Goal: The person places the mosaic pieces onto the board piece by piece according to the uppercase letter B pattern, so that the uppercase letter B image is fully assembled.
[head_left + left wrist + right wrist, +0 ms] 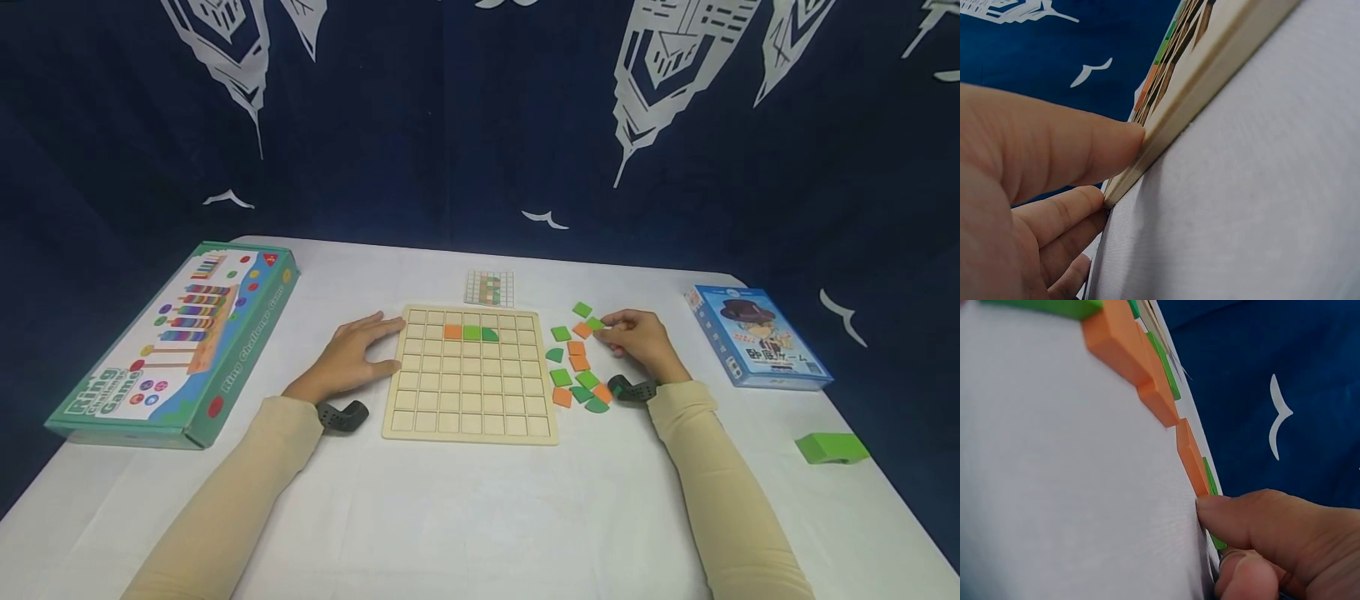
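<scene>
A square pale wooden board with a grid of shallow cells [468,400] lay flat at the centre of the frame. In its upper rows an orange square tile [453,332], a light green square tile [472,333] and a dark green quarter-round tile [490,335] sat side by side in one row, each apparently seated in a cell so that it would not slide

At centre left, the left hand [348,358] touched the board's left edge with thumb and fingertips, the thumb spread well away from the mostly straight fingers; this looked like a light brace rather than a grip

Right of centre, the right hand [641,337] pinched a second light green square tile [594,324] between thumb and fingers, its other fingers curled in; a tile so thin probably called for a fingertip hold. An orange loose tile [582,331] lay just beside it, among loose orange and green tiles [577,363] spread along the board's right side, presumably for easy reach

Above the board, a small printed grid card [490,288] faced the person, probably placed there to be seen over the work
</scene>
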Demonstrator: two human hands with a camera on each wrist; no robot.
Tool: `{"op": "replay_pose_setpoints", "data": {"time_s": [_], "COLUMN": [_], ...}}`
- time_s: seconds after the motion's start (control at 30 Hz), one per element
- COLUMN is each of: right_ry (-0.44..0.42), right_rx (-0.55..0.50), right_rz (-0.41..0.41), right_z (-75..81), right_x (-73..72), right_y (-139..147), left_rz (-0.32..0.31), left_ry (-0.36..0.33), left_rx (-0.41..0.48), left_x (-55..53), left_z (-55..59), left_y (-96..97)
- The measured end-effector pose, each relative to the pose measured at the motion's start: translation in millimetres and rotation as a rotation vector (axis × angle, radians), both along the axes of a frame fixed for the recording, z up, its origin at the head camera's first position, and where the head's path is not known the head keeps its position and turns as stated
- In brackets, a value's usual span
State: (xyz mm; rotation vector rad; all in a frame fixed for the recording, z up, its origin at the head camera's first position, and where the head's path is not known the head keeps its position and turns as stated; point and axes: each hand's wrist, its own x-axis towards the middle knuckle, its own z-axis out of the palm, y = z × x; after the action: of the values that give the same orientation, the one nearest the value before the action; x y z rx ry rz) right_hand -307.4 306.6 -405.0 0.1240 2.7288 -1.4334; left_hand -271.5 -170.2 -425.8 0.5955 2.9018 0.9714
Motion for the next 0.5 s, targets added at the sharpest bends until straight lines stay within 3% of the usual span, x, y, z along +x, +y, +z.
{"op": "replay_pose_setpoints", "data": {"time_s": [0.5], "right_ry": [0.039], "right_rx": [-0.051], "right_rz": [-0.018], "right_z": [2.9], "right_x": [2.8], "right_y": [-2.6], "left_rz": [-0.001], "left_ry": [0.007], "left_rx": [0.000], "left_x": [-1.1], "left_z": [-2.1], "left_y": [-0.7]}}
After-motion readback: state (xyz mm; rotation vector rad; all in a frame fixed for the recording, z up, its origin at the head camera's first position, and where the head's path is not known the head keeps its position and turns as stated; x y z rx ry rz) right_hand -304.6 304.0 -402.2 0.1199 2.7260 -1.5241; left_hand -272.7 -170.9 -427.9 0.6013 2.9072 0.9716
